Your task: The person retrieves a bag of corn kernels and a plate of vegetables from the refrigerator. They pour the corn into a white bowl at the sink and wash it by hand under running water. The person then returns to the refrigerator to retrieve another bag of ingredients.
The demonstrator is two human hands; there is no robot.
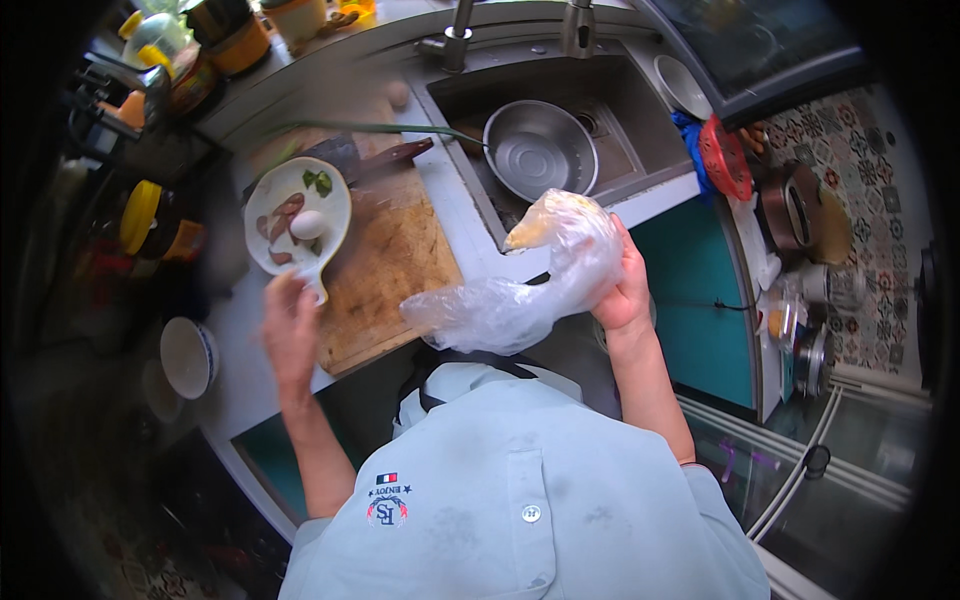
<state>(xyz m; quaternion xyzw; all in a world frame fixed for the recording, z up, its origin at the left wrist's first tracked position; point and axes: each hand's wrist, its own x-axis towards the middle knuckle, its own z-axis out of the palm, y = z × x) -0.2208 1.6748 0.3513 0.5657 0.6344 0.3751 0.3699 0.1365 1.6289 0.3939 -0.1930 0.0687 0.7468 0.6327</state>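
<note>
My right hand grips a clear plastic bag with something yellowish inside, in front of the sink's near edge. The loose end of the bag hangs to the left, over the near edge of the wooden cutting board. My left hand, slightly blurred, has its fingers by the short handle of a white plate; whether they touch it I cannot tell. On that plate lie a white egg, several reddish-brown pieces and green leaves. Behind it a cleaver with a dark wooden handle rests on the board.
A metal bowl sits in the sink below the faucet. A long green stalk reaches from the board to that bowl. A white bowl stands at the left, and a red basket right of the sink.
</note>
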